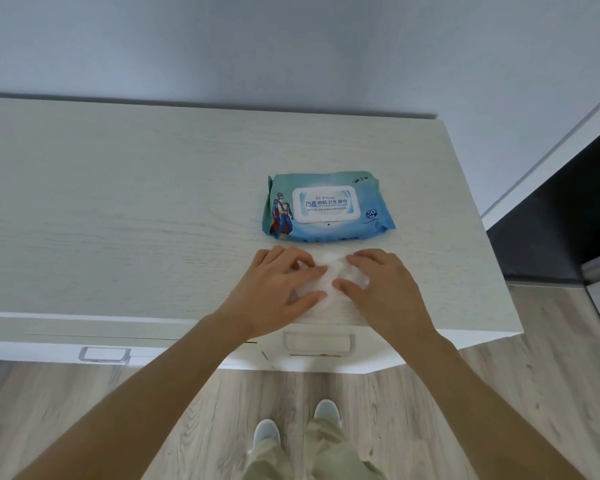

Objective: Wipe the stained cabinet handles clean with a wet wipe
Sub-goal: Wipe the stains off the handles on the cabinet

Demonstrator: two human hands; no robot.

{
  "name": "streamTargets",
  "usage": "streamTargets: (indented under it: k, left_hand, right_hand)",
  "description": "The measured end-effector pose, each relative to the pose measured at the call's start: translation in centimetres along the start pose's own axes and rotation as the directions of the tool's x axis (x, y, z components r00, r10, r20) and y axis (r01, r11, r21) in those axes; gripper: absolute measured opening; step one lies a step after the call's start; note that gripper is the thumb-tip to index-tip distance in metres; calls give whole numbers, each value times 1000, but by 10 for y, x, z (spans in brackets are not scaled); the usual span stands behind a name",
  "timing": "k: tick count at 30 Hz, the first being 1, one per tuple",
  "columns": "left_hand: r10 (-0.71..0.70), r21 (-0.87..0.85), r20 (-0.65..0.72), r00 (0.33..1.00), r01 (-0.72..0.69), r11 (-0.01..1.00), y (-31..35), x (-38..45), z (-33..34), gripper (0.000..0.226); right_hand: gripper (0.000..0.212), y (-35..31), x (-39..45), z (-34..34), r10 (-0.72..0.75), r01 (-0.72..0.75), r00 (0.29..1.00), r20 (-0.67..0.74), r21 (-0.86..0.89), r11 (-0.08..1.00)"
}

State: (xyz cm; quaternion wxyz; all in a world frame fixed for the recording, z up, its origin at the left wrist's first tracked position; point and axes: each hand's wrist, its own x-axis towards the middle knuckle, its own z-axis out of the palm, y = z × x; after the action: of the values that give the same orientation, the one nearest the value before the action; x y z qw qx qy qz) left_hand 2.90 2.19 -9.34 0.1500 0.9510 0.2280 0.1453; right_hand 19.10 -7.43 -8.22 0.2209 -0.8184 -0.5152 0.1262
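My left hand (pixel 278 289) and right hand (pixel 385 289) are bare, forearms sleeveless, no rings or watch. At six o'clock, I wear loose beige trousers (pixel 312 455) and pale blue-white shoes (pixel 266 432).

A white wet wipe (pixel 328 282) is lying crumpled on the cabinet top, just above 2 silver handles (pixel 318 342) projecting from the cabinet front.
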Motion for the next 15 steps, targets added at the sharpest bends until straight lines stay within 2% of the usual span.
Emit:
streamTargets:
  k: [2,4,7,9,12,14,15]
  left_hand:
    - [-30,-74,-47,998,26,997,2,2,-1,38]
    - [-49,-101,-63,997,43,994,2,8,0,30]
    - [-50,-83,-16,999,48,995,2,16,2,36]
    - [-33,-42,1,999,33,999,1,18,4,44]
    - [-27,0,17,999,27,1000,-2,16,8,48]
    - [-29,-22,2,1000,29,999,-4,14,10,42]
    - [-35,-38,-14,999,35,999,-5,15,10,37]
  right_hand:
    - [34,3,2,1,-56,57,998,13,-80,995]
    - [32,5,2,0,-55,52,998,-30,-100,994]
    - [26,8,3,0,-92,85,990,-105,-69,994]
    - [25,10,2,0,-113,113,993,-28,-9,994]
    - [41,19,0,0,-149,156,985,83,-89,984]
    - [43,22,-1,-1,-148,155,986,75,-97,983]
    - [36,21,-1,0,-162,165,986,43,-80,983]
